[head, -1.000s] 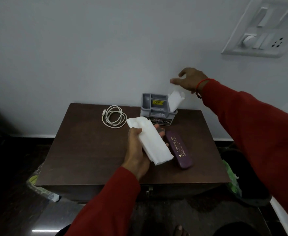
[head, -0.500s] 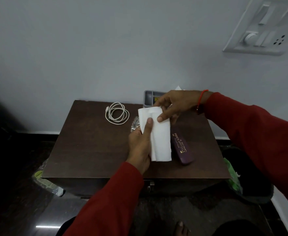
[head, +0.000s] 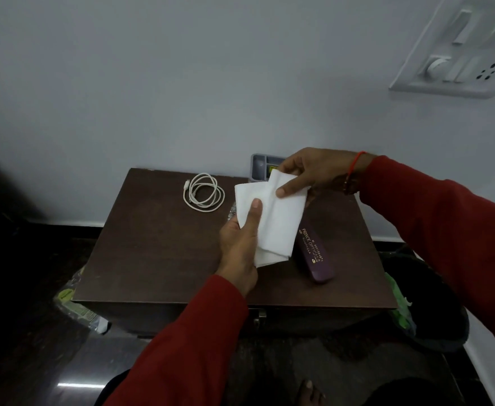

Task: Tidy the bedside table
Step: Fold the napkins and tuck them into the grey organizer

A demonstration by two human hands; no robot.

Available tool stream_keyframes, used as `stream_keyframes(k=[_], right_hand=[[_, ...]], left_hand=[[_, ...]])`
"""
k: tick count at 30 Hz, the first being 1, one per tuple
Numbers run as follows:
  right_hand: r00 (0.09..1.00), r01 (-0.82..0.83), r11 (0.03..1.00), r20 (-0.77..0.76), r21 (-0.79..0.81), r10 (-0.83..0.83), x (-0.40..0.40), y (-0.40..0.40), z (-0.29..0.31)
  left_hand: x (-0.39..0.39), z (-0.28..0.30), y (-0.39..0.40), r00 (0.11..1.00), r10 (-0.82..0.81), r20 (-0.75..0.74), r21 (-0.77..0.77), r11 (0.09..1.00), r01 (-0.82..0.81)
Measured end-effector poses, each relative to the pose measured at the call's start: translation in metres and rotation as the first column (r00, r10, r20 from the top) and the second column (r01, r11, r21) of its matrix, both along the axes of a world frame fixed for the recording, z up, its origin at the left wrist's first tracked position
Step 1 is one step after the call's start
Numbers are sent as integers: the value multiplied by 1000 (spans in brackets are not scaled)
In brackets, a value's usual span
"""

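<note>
Over the dark brown bedside table (head: 158, 253) I hold a folded white tissue (head: 278, 224) with both hands. My left hand (head: 240, 244) grips its lower left side, thumb on top. My right hand (head: 313, 174) pinches its upper right corner. A purple spectacle case (head: 316, 256) lies on the table just right of the tissue, partly under it. A coiled white cable (head: 203, 192) lies at the back of the table. A grey organiser box (head: 260, 167) stands against the wall, mostly hidden behind my right hand.
A dark bin (head: 433, 312) with green scraps stands on the floor to the right of the table. A plastic packet (head: 79, 309) lies on the floor at the table's left front corner. A switch panel (head: 463, 51) is on the wall, upper right.
My right hand came down from near the wall and took hold of the tissue's upper corner. The tissue now spreads wider between both hands.
</note>
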State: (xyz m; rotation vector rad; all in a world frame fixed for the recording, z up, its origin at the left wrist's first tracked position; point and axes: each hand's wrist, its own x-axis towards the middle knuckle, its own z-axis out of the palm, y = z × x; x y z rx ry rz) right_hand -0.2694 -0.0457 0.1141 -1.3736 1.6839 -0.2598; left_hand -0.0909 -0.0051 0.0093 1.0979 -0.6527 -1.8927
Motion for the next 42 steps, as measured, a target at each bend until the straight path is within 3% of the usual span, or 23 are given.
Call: stream_keyframes(k=[4, 7, 10, 12, 18, 25, 42], right_hand=[[988, 146, 972, -30, -186, -155, -14, -14, 11], [961, 248, 888, -21, -387, -277, -28, -27, 18], [892, 85, 785, -305, -613, -334, -40, -38, 20], [841, -8, 742, -405, -670, -358, -45, -45, 18], [828, -4, 706, -398, -708, -394, -51, -58, 6], [827, -17, 764, -438, -645, -351, -56, -63, -6], [806, -105, 799, -521, -592, -280, -50, -67, -4]], left_hand=[[5, -5, -6, 996, 81, 36, 45, 996, -82], [7, -5, -7, 996, 83, 40, 60, 995, -85], [7, -6, -7, 996, 76, 36, 68, 995, -78], [7, -7, -8, 996, 82, 32, 73, 994, -85], [5, -9, -9, 995, 81, 53, 75, 994, -85], [5, -8, -9, 998, 45, 43, 79, 996, -48], [5, -8, -8, 997, 12, 71, 83, 996, -18]])
